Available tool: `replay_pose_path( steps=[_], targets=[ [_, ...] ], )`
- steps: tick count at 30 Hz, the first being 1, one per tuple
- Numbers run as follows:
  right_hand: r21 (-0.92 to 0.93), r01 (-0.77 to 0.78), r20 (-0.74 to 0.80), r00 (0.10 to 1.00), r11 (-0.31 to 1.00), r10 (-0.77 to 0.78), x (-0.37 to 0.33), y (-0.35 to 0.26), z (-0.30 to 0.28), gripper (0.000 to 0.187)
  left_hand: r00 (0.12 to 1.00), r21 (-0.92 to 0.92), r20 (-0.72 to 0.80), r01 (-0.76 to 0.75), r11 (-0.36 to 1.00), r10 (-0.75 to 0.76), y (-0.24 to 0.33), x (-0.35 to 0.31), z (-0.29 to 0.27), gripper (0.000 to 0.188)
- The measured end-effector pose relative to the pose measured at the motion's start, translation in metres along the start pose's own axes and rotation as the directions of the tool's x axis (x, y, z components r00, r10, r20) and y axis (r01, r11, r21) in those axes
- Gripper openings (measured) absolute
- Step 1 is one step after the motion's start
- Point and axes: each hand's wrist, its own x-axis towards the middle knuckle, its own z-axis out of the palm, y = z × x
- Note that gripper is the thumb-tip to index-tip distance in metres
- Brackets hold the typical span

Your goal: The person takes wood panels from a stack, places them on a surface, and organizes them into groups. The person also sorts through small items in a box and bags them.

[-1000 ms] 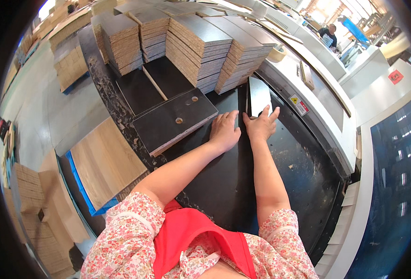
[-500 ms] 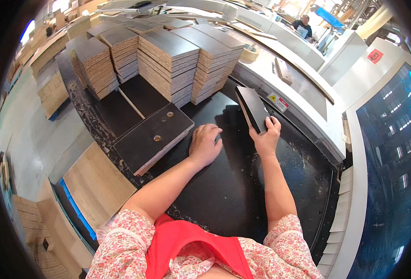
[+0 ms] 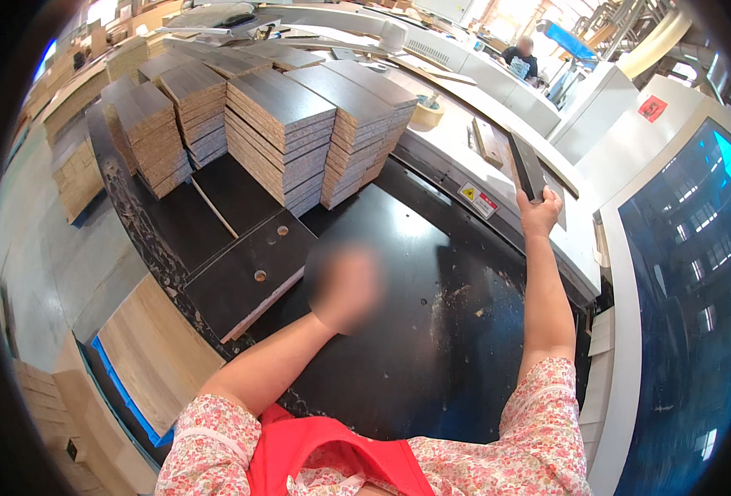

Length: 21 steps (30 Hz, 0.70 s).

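My right hand (image 3: 540,213) is closed on the near end of a dark rectangular board (image 3: 527,167), held up over the white machine bed (image 3: 458,140) at the right. My left hand (image 3: 347,288) is blurred, so its fingers do not show. It hovers over or rests on the black tabletop (image 3: 407,355); which one I cannot tell. Just left of that hand lies a stack of dark boards (image 3: 237,285) whose top one has two round holes. Beyond it stand tall stacks of dark-faced particle boards (image 3: 278,140) with raw brown edges.
A narrow wooden strip (image 3: 488,142) and a roll of tape (image 3: 428,111) lie on the machine bed. At right stands a large dark glossy panel (image 3: 688,306) in a white frame. Wood-coloured boards (image 3: 163,351) are at lower left. Another person (image 3: 520,62) is far off.
My right hand has carried the dark board rightward and away from me, from above the black tabletop to above the machine bed. The view has shifted slightly, and my left hand remains near the holed board.
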Motion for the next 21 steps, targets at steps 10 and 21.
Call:
replay_pose_path(
  steps=[10, 21],
  targets=[
    [-0.345, -0.289, 0.267, 0.882, 0.893, 0.389, 0.003, -0.021, 0.034, 0.082, 0.999, 0.1, 0.03, 0.037, 0.994, -0.04, 0.006, 0.001, -0.009, 0.017],
    [-0.37, -0.222, 0.107, 0.954, 0.902, 0.279, 0.011, 0.002, 0.032, 0.071, 0.994, 0.033, 0.089, 0.063, 0.997, -0.066, 0.016, 0.01, -0.015, 0.017]
  ],
)
